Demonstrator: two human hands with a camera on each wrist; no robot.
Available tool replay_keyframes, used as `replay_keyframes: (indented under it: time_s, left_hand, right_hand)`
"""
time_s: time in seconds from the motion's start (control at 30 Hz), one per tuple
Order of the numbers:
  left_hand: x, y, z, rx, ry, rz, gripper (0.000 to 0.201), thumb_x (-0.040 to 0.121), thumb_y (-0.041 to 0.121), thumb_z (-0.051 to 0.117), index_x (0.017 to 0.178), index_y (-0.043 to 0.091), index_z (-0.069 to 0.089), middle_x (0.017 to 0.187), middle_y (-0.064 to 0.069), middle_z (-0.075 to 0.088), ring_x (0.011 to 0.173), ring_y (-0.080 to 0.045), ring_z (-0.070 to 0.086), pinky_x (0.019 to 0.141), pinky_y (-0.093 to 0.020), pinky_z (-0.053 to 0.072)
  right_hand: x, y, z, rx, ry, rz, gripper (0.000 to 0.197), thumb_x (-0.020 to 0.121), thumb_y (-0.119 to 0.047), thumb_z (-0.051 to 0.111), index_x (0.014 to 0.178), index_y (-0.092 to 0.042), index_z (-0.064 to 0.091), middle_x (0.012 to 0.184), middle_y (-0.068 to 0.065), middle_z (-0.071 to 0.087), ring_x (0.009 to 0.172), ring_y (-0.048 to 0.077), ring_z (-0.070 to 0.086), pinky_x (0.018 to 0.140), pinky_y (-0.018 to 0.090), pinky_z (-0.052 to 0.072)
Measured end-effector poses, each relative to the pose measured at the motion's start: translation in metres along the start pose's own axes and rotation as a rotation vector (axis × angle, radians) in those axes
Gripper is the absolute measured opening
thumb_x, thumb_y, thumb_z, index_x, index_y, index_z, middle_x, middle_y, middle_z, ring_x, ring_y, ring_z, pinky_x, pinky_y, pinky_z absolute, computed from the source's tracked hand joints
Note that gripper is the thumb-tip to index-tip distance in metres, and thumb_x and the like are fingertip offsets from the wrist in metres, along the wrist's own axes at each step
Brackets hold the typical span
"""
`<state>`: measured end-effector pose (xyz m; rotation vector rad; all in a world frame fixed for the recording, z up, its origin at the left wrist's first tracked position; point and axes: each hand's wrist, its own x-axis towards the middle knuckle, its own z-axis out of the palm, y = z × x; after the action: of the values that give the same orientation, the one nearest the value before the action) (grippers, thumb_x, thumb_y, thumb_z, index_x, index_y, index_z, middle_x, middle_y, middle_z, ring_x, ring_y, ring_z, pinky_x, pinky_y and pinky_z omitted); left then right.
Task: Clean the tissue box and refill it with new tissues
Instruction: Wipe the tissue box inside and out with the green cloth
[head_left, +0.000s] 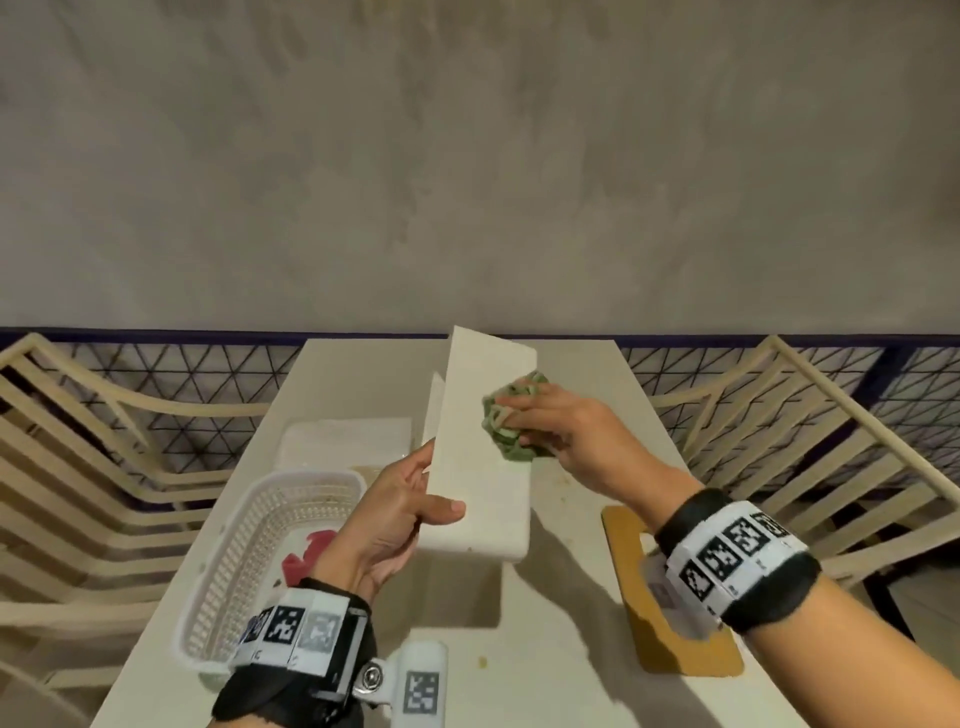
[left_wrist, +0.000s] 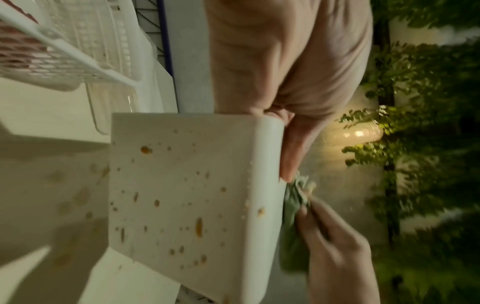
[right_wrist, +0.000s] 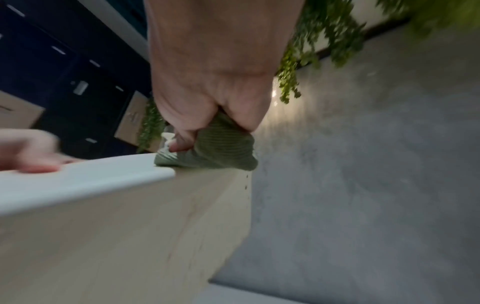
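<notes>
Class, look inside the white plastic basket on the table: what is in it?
Inside the white basket lies something red, partly hidden by the left hand. What it is cannot be told.

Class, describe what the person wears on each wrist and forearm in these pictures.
Both hands are bare. The left wrist carries a black band with white panels printed with square black-and-white markers, plus a white clip-like mount bearing another marker. The right wrist has a matching black band with a white marker strip. No sleeves show.

My white table (head_left: 561, 649) carries a white basket (head_left: 218, 587), a tissue pack (head_left: 343, 441) and a tan board (head_left: 670, 644).
</notes>
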<state>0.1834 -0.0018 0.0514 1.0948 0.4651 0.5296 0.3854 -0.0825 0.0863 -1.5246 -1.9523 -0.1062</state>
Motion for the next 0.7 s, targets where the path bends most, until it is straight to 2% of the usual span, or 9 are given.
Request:
replay_keyframes:
  time_s: [0.1, 0.17, 0.23, 0.3, 0.37, 0.43, 0.57, 0.63, 0.7]
  left_hand:
    - [0.004, 0.0, 0.006, -0.013, 0.041, 0.016, 0.072, 0.049, -0.017, 0.057, 0.117, 0.007, 0.061, 0.107, -0.013, 0.07, 0.103, -0.03, 0.062, 0.088, -0.039, 0.05]
    - [0.009, 0.002, 0.001, -0.043, 0.093, 0.062, 0.077, 0.047, -0.019, 0.056, 0.12, 0.005, 0.058, 0.112, -0.014, 0.067, 0.11, -0.031, 0.059, 0.094, -0.042, 0.047]
    - [0.006, 0.005, 0.0, -0.045, 0.077, 0.079, 0.071, 0.049, -0.019, 0.055, 0.114, 0.01, 0.062, 0.109, -0.01, 0.071, 0.105, -0.026, 0.064, 0.086, -0.035, 0.054]
    - [0.003, 0.002, 0.003, -0.006, 0.024, 0.063, 0.067, 0.051, -0.018, 0.056, 0.111, 0.012, 0.063, 0.104, -0.008, 0.073, 0.098, -0.023, 0.067, 0.079, -0.029, 0.056]
    - [0.002, -0.003, 0.009, 0.006, -0.008, 0.038, 0.068, 0.052, -0.016, 0.058, 0.114, 0.011, 0.062, 0.109, -0.01, 0.071, 0.103, -0.025, 0.066, 0.085, -0.034, 0.054]
    - [0.004, -0.005, 0.009, -0.012, 0.021, 0.046, 0.068, 0.05, -0.016, 0.058, 0.113, 0.008, 0.061, 0.104, -0.01, 0.072, 0.099, -0.027, 0.065, 0.085, -0.035, 0.052]
    - [0.006, 0.001, 0.002, 0.003, 0.079, 0.111, 0.062, 0.047, -0.016, 0.054, 0.102, 0.01, 0.064, 0.094, -0.006, 0.074, 0.091, -0.021, 0.068, 0.076, -0.027, 0.055]
    - [0.002, 0.0, 0.003, 0.069, 0.041, 0.097, 0.066, 0.048, -0.015, 0.055, 0.108, 0.011, 0.064, 0.1, -0.006, 0.073, 0.095, -0.019, 0.067, 0.076, -0.025, 0.055]
    - [-0.003, -0.003, 0.006, 0.114, -0.019, 0.057, 0.067, 0.051, -0.014, 0.057, 0.114, 0.009, 0.062, 0.108, -0.01, 0.072, 0.099, -0.023, 0.067, 0.079, -0.029, 0.055]
  right_hand:
    - [0.029, -0.018, 0.009, 0.036, 0.103, 0.009, 0.023, 0.075, -0.006, 0.064, 0.096, -0.004, 0.073, 0.111, 0.014, 0.069, 0.107, 0.025, 0.059, 0.099, 0.033, 0.042]
    - [0.017, -0.034, 0.028, 0.125, -0.015, -0.128, 0.024, 0.075, 0.0, 0.066, 0.099, -0.001, 0.072, 0.114, 0.016, 0.067, 0.114, 0.023, 0.054, 0.103, 0.028, 0.036]
    - [-0.002, -0.025, 0.021, 0.104, -0.101, -0.202, 0.025, 0.079, 0.002, 0.065, 0.103, -0.002, 0.07, 0.119, 0.013, 0.065, 0.12, 0.023, 0.051, 0.108, 0.029, 0.033]
    - [0.008, -0.003, 0.002, 0.053, -0.028, -0.083, 0.022, 0.082, -0.004, 0.063, 0.102, -0.004, 0.071, 0.118, 0.011, 0.065, 0.115, 0.024, 0.056, 0.105, 0.035, 0.04]
    - [0.038, 0.003, -0.008, 0.007, 0.075, 0.022, 0.021, 0.08, -0.007, 0.062, 0.098, -0.002, 0.072, 0.112, 0.013, 0.068, 0.107, 0.029, 0.061, 0.097, 0.041, 0.046]
    - [0.057, -0.015, 0.002, 0.023, 0.09, -0.037, 0.021, 0.076, -0.004, 0.064, 0.094, 0.001, 0.072, 0.108, 0.018, 0.069, 0.105, 0.03, 0.061, 0.094, 0.039, 0.046]
    - [0.011, -0.037, 0.029, 0.026, -0.134, -0.271, 0.021, 0.082, -0.003, 0.065, 0.103, -0.002, 0.07, 0.119, 0.014, 0.065, 0.121, 0.03, 0.05, 0.105, 0.03, 0.033]
    - [0.013, -0.02, 0.018, 0.008, -0.115, -0.227, 0.022, 0.084, -0.01, 0.065, 0.105, -0.005, 0.07, 0.122, 0.01, 0.064, 0.12, 0.027, 0.053, 0.105, 0.034, 0.037]
    - [0.033, -0.003, 0.002, 0.029, 0.01, -0.109, 0.023, 0.081, -0.012, 0.064, 0.101, -0.003, 0.071, 0.116, 0.013, 0.066, 0.112, 0.024, 0.058, 0.102, 0.029, 0.04]
